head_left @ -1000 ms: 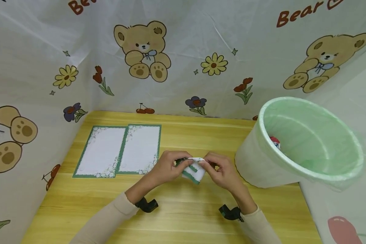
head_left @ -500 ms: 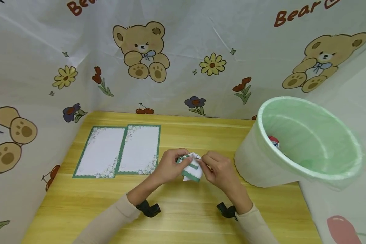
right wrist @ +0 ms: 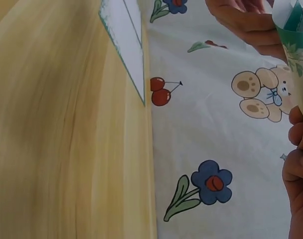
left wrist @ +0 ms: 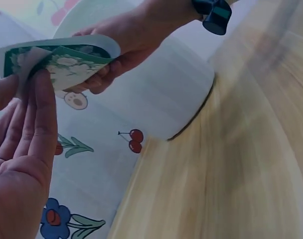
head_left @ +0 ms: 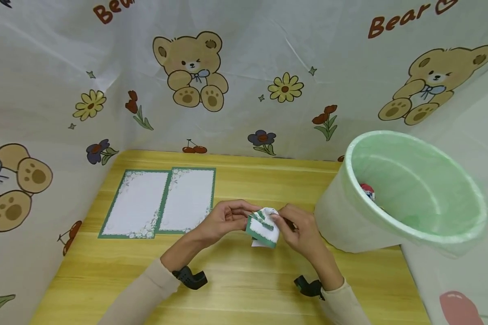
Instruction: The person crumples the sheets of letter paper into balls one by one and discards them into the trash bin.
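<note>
A sheet of letter paper (head_left: 265, 231) with a green floral border is folded and curled up between the two hands, above the table. My right hand (head_left: 300, 229) pinches its right side between thumb and fingers. At the opposite edge is my left hand (head_left: 221, 220), fingers nearly straight. The left wrist view shows the left thumb (left wrist: 3, 93) and fingertips (left wrist: 43, 82) on either side of a pale flap of the paper. Seen from the right wrist, the paper (right wrist: 297, 52) bends into an open roll, its lower end in the right hand (right wrist: 301, 167).
Two flat sheets with the same green border, a left one (head_left: 134, 203) and a right one (head_left: 188, 198), lie side by side at the back left. A light green lined bin (head_left: 345, 216) stands at the right, a red and white item (head_left: 367, 190) inside it. Patterned cloth walls enclose the table.
The paper has shifted slightly right and turned in the hands. My left thumb has drawn back from its front face to the left edge. The right hand still pinches it.
</note>
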### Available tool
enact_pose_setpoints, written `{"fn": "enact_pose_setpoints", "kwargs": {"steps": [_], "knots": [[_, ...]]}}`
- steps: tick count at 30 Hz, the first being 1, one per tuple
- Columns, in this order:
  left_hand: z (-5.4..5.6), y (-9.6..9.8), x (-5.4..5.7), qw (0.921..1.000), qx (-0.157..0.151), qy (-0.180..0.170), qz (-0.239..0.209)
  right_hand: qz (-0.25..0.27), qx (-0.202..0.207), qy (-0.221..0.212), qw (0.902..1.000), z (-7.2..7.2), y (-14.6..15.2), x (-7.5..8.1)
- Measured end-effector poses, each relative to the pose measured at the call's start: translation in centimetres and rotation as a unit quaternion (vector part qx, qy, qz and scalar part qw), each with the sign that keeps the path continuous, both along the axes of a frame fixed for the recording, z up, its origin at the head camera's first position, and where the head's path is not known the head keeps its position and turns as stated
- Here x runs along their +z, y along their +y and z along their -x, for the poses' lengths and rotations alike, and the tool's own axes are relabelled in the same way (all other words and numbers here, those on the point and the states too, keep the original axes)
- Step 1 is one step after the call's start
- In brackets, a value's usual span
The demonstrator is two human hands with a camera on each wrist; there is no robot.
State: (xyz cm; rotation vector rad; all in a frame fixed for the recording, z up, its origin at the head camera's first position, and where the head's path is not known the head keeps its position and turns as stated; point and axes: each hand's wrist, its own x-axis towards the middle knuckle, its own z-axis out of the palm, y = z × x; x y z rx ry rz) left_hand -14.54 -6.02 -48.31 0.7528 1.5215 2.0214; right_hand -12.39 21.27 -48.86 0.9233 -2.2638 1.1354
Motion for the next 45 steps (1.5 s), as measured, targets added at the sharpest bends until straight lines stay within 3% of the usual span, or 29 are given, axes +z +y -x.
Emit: {"fn": "enact_pose_setpoints", "kwargs": {"steps": [5, 11, 15, 20, 24, 30, 33, 37, 40, 45], "knots": [[-0.1, 0.6, -0.9, 0.9992, 0.011, -0.012, -0.037, 0.011, 0.012, 0.006, 0.9998, -0.1, -0.3, 0.1], [-0.3, 1.3, -0.7, 0.9977, 0.041, -0.009, -0.052, -0.004, 0.016, 0.005, 0.9998, -0.3, -0.6, 0.2], [-0.4, 1.7, -0.2, 0.9979, 0.061, 0.014, -0.013, -0.025, 0.02, 0.023, 0.9992, -0.3, -0.8, 0.2], [-0.5, 1.7, 0.3, 0.9953, 0.063, 0.061, 0.042, -0.059, 0.026, 0.045, 0.9969, -0.5, -1.2, 0.2], [-0.5, 1.9, 0.5, 0.9878, 0.08, 0.11, 0.076, -0.089, 0.018, 0.057, 0.9943, -0.8, -1.5, 0.3], [-0.6, 2.5, 0.7, 0.9771, 0.113, 0.132, 0.123, -0.101, 0.016, 0.06, 0.993, -0.9, -2.0, 0.4], [-0.6, 2.5, 0.9, 0.9718, 0.125, 0.144, 0.138, -0.086, 0.023, 0.04, 0.9952, -0.9, -2.2, 0.2], [-0.6, 2.5, 1.1, 0.9674, 0.133, 0.152, 0.152, -0.047, 0.036, -0.03, 0.9978, -0.9, -2.3, 0.2], [-0.5, 2.5, 1.2, 0.9672, 0.135, 0.15, 0.154, -0.018, 0.042, -0.089, 0.9949, -1.0, -2.5, 0.4], [-0.2, 2.4, 1.3, 0.9656, 0.155, 0.15, 0.145, 0.015, 0.07, -0.149, 0.9862, -1.3, -2.2, 0.4]]}}
